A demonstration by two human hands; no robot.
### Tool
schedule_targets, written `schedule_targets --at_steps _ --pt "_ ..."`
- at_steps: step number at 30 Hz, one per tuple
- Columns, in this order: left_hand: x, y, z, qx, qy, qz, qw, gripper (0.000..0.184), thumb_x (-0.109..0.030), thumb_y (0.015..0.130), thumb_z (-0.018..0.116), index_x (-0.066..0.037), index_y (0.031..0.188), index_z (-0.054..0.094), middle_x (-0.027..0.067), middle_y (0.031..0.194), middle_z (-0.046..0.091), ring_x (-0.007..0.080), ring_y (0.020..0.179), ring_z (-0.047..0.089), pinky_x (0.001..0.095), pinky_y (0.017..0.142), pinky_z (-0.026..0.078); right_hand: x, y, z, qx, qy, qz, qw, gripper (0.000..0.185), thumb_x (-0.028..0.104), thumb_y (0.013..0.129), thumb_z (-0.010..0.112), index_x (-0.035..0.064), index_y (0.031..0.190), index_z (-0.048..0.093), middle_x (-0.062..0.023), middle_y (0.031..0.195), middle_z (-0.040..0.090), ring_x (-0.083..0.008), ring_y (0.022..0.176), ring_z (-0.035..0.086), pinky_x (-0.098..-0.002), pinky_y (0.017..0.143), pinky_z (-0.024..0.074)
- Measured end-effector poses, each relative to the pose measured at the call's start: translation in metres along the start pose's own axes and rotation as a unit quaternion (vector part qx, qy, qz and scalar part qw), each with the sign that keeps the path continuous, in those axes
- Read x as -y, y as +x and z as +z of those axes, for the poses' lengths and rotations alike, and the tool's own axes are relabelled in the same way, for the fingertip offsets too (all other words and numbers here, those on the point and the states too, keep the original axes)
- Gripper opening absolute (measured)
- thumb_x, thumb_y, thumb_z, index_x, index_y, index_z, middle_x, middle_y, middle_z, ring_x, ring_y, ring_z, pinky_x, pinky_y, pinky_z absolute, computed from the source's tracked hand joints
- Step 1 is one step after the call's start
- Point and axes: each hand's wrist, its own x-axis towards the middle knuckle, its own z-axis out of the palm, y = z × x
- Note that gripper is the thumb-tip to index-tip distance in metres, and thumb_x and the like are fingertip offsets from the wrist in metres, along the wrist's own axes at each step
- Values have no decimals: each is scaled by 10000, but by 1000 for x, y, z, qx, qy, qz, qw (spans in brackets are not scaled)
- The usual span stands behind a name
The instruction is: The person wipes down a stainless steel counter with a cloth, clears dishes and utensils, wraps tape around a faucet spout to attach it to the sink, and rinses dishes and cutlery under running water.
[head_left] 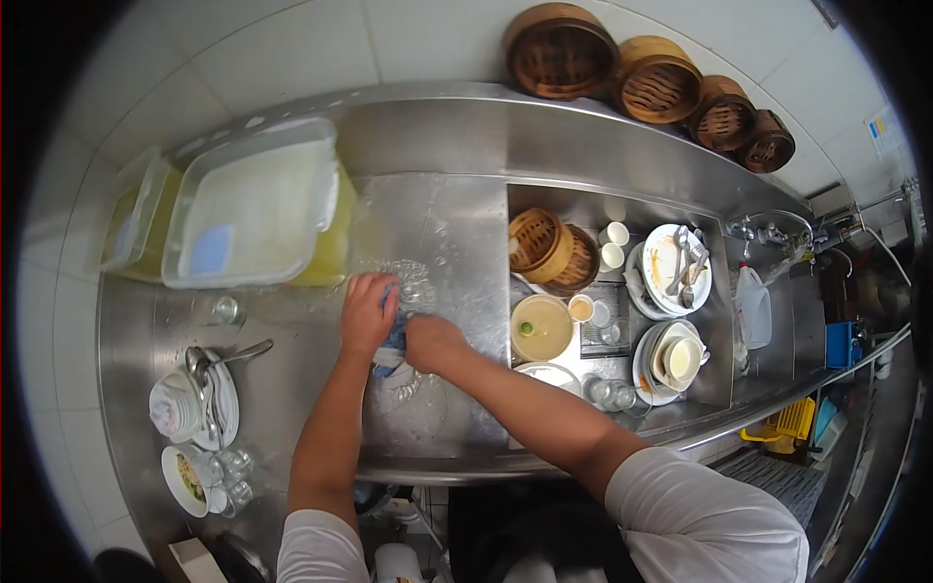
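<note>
I'm looking down through the head camera at two bare hands meeting on the silver stainless-steel counter (457, 233). Between them is a crumpled blue-and-whitish cloth (393, 342), bunched low over the metal near the counter's middle. The left hand (367, 313) curls over the cloth's upper end, fingers bent and closed on it; the right hand (434, 343) is balled into a fist around its side. Gripping from both sides like that seems meant to keep the wet bundle tight — I can't tell whether it is being twisted or pressed, since the knuckles hide most of it. Clear water (413, 279) lies around it, so working over bare steel looks sensible: drips land where they do little harm.

Just beyond the left hand stands a large translucent plastic tub of yellowish liquid (336, 209), near enough, I'd judge, for easy dipping. Off to the left, small white bowls (175, 403) sit nested on a plate, probably to save room. To the right, the recessed steel basin (721, 335) gathers soiled white plates with metal spoons (671, 272) and tan bamboo steamers (539, 248) — apparently so the mess stays contained. Four darker round bamboo steamers (661, 78) stand on edge along the back ledge, perhaps to drain.
</note>
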Motion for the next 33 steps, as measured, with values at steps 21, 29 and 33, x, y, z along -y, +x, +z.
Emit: schedule_targets --at_steps 21,29,33 --pt "-244 135 205 -43 -320 -209 923 241 -261 1062 625 -46 1156 680 112 1030 739 233 955 685 380 879 536 -317 -23 -87 -289 748 -16 597 173 157 1004 599 93 1135 692 -59 1020 703 -189 981 678 -370 873 562" --pt "-280 2 291 29 -821 -424 382 488 -520 1084 487 -111 1286 660 67 1238 713 192 1122 662 363 975 537 -236 -132 -105 -335 213 -166 902 199 186 976 703 7 1058 671 -213 1088 684 -352 1097 639 -432 1014 488" --pt "-254 -27 285 -111 -716 -480 495 434 -455 1085 496 -100 1279 655 60 1235 703 200 1101 651 369 972 530 -212 -142 -68 -437 94 -178 877 272 247 936 776 -3 975 675 -191 1043 687 -347 1002 645 -434 915 507"
